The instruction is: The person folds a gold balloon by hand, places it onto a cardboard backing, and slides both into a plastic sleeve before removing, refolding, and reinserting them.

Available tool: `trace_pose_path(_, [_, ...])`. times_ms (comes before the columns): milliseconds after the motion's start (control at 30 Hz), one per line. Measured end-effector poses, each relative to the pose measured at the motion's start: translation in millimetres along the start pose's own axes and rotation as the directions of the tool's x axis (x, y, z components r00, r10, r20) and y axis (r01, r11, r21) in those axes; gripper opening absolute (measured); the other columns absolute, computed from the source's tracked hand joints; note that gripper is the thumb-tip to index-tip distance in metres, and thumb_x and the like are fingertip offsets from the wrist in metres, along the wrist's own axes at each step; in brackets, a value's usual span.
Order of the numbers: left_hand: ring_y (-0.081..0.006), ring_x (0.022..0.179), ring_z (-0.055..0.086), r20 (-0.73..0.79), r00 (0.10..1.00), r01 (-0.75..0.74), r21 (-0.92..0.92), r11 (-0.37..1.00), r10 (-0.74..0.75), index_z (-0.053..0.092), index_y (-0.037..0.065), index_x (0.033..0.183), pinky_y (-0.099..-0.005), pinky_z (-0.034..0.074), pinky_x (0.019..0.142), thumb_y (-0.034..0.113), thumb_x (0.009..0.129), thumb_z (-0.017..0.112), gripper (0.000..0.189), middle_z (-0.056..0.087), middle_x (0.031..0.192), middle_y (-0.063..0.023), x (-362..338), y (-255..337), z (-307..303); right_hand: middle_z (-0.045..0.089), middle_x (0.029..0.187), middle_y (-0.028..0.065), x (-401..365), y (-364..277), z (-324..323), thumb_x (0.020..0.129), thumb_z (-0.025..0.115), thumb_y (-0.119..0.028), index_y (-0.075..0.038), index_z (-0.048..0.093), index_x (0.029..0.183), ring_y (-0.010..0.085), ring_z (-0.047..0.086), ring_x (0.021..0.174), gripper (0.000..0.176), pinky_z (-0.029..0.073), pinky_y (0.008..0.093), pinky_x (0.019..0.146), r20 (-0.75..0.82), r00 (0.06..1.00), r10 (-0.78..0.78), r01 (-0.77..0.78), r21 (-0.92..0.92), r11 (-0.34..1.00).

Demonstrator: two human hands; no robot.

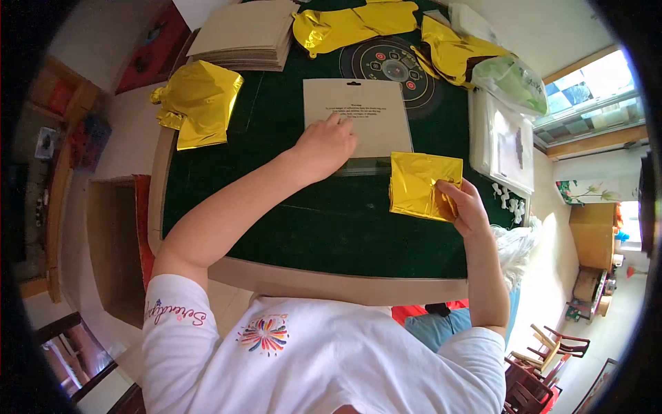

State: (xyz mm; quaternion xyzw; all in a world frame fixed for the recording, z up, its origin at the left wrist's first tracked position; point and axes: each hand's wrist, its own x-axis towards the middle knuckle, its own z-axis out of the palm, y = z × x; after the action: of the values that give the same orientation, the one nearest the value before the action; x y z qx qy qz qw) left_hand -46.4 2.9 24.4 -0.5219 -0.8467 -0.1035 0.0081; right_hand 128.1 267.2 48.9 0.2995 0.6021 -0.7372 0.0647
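My left hand (pixel 327 146) rests with curled fingers on a clear packaging bag (pixel 376 117), closed over its lower left part. Inside the bag is a tan card with printed black text and a dark hang hole at the top. My right hand (pixel 469 208) grips a folded gold foil balloon (pixel 422 183) by its right edge, thumb on top. The foil is pressed into a flat square, just below and right of the bag. My left fingertips are partly hidden from view.
Tan cards (pixel 243 31) are stacked at the back left. More gold foil lies at left (pixel 205 103), at the back (pixel 358 26) and back right (pixel 455 52). Clear bags (pixel 502 141) and small white pieces (pixel 509 202) line the right edge. A round dark device (pixel 394 69) sits behind the card.
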Motion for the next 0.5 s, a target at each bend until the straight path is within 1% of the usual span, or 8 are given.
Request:
trace_pose_path(33, [-0.0320,0.103,0.059,-0.035,0.999,-0.024,0.022,0.999,0.025,0.064,-0.004,0.090,-0.0418,0.057,0.078,0.008,0.082,0.057,0.015,0.059,0.101,-0.0181,-1.3,-0.8,2.1,0.063,0.083,0.0027,-0.2,1.2,-1.5,0.093,0.064,-0.012,-0.003,0.061,0.104,0.0065,0.057,0.059,0.014,0.044,0.0155,0.047,0.002,1.000,0.003,-0.003,0.002,1.000])
trace_pose_path(167, [-0.0304,0.100,0.060,-0.004,1.000,-0.015,0.131,0.991,0.016,0.064,-0.002,0.089,-0.0409,0.058,0.077,0.007,0.081,0.059,0.013,0.059,0.097,-0.0164,4.9,8.9,-4.6,0.064,0.085,0.0026,-5.8,1.7,-0.7,0.093,0.064,-0.012,-0.003,0.061,0.104,0.0070,0.060,0.063,0.015,0.047,0.0168,0.050,-0.029,0.999,0.018,-0.017,0.028,0.999])
trace_pose_path(233, [-0.0275,0.103,0.059,0.026,0.998,0.048,0.185,0.982,-0.054,0.061,0.002,0.092,-0.0376,0.057,0.081,0.008,0.084,0.059,0.010,0.058,0.102,-0.0118,8.3,9.3,0.0,0.064,0.087,0.0026,-7.8,5.9,-4.8,0.093,0.063,-0.011,-0.002,0.061,0.105,0.0071,0.061,0.065,0.015,0.048,0.0173,0.052,-0.054,0.998,0.012,-0.009,0.056,0.998])
trace_pose_path(267, [-0.0275,0.103,0.059,0.026,0.998,0.044,0.187,0.981,-0.050,0.061,0.002,0.092,-0.0376,0.057,0.081,0.008,0.084,0.059,0.010,0.058,0.102,-0.0118,8.7,7.7,2.0,0.065,0.090,0.0028,-6.1,11.3,-13.1,0.093,0.063,-0.011,-0.002,0.061,0.106,0.0078,0.062,0.069,0.016,0.050,0.0180,0.056,-0.038,0.999,0.001,0.002,0.072,0.997])
trace_pose_path(333, [-0.0258,0.102,0.059,-0.101,0.995,0.024,0.145,0.989,-0.009,0.061,0.003,0.095,-0.0368,0.056,0.079,0.009,0.083,0.061,0.014,0.058,0.102,-0.0105,7.0,2.5,6.0,0.066,0.093,0.0031,-8.2,17.7,-22.9,0.093,0.063,-0.011,-0.002,0.061,0.107,0.0086,0.063,0.073,0.017,0.051,0.0188,0.059,-0.026,1.000,-0.012,0.014,0.090,0.996])
trace_pose_path(367, [-0.0258,0.102,0.059,-0.102,0.995,0.021,0.146,0.989,-0.006,0.061,0.003,0.095,-0.0368,0.056,0.079,0.009,0.083,0.061,0.014,0.058,0.102,-0.0105,5.6,2.1,9.3,0.066,0.095,0.0036,-9.9,19.0,-24.8,0.093,0.063,-0.011,-0.002,0.061,0.108,0.0090,0.064,0.077,0.017,0.052,0.0196,0.063,-0.061,0.998,-0.022,0.029,0.109,0.994])
trace_pose_path(433, [-0.0243,0.100,0.058,-0.387,0.914,-0.097,0.074,0.993,0.118,0.062,0.003,0.097,-0.0336,0.055,0.076,0.008,0.080,0.063,0.017,0.057,0.099,-0.0090,-1.4,5.8,17.6,0.067,0.098,0.0041,-12.9,22.5,-30.8,0.093,0.062,-0.010,-0.002,0.061,0.109,0.0095,0.064,0.081,0.017,0.052,0.0204,0.066,-0.095,0.995,-0.030,0.043,0.132,0.990])
trace_pose_path(500, [-0.0241,0.100,0.058,-0.359,0.927,-0.087,0.082,0.993,0.111,0.062,0.003,0.097,-0.0335,0.055,0.077,0.010,0.080,0.064,0.019,0.057,0.099,-0.0087,-5.6,11.6,22.3,0.067,0.101,0.0054,-14.9,26.7,-42.6,0.094,0.062,-0.010,-0.001,0.061,0.110,0.0115,0.066,0.085,0.018,0.054,0.0221,0.072,-0.106,0.994,-0.038,0.055,0.168,0.984])
